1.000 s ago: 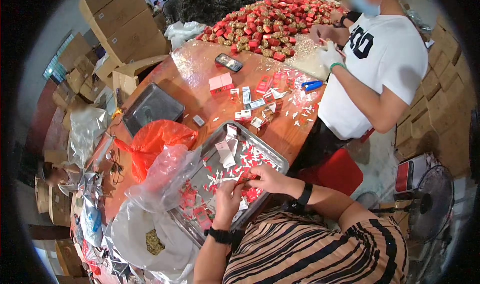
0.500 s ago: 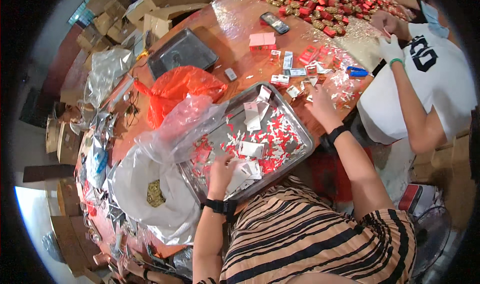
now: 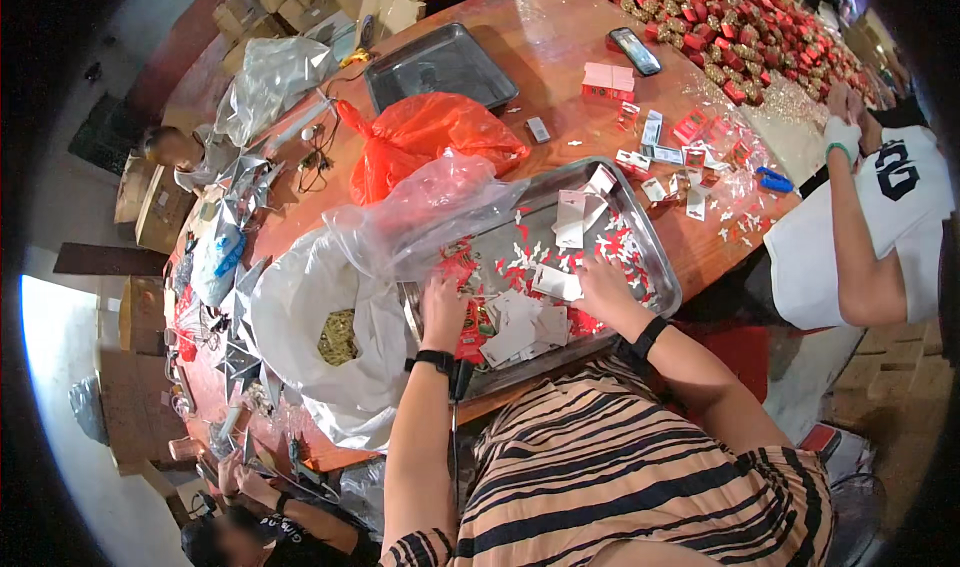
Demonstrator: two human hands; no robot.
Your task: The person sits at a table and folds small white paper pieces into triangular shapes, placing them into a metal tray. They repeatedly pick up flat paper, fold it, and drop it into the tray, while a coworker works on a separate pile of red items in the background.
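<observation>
A grey metal tray (image 3: 664,257) lies in front of me, scattered with small red and white cut-out pieces (image 3: 520,259). My left hand (image 3: 443,312) rests over the tray's left part, fingers loosely bent and apart beside red printed cards (image 3: 470,339). Nothing shows clearly in its grasp. My right hand (image 3: 606,293) reaches over the tray's middle with its fingers spread, touching or just beside a white card (image 3: 554,283); which one is hard to tell. Between my hands lies a loose pile of white cards (image 3: 528,327). Further white cards (image 3: 570,219) lie in the tray's far part.
A white sack (image 3: 295,317) with gold bits stands left of the tray. Beyond are an orange-red plastic bag (image 3: 430,145) and a dark tray (image 3: 440,67). Small cards, a blue tool (image 3: 774,179), and a phone (image 3: 634,51) lie to the right. A co-worker (image 3: 860,237) sits there.
My right hand has come from the cards on the table to inside the tray. My left hand remains at the tray's left part, where red printed cards now show. The view has shifted.
</observation>
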